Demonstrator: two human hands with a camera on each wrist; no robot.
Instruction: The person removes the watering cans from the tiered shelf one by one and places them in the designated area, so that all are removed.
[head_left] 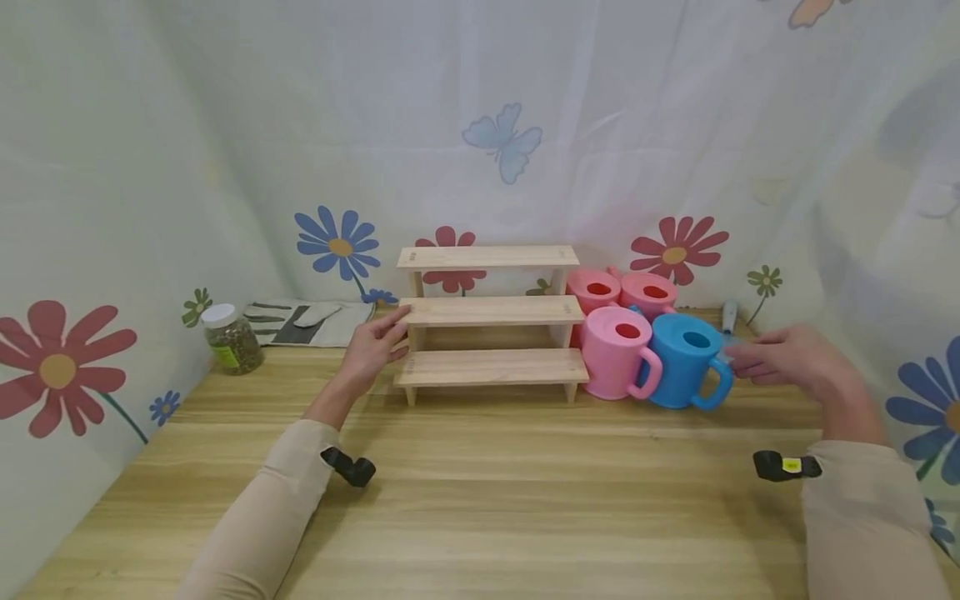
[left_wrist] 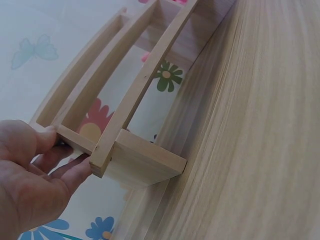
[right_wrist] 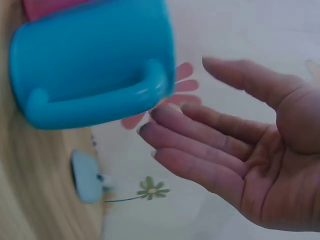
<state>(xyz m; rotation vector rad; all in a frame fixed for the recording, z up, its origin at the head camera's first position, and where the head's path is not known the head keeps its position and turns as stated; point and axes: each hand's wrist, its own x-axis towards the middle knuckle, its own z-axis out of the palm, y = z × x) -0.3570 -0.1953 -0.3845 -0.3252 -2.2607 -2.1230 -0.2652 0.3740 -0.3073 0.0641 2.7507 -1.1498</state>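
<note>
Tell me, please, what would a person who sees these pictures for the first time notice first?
First, the wooden step shelf at the back middle of the table, with the left hand holding its left end. Just right of it stands a tight group of three pink watering cans and a blue watering can; the open right hand is beside the blue one. A jar stands far left, near the flowered curtain.

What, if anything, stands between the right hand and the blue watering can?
Nothing visible does. The right hand is open beside the blue watering can, fingertips close to its handle, with only a bare gap between them in the right wrist view.
</note>
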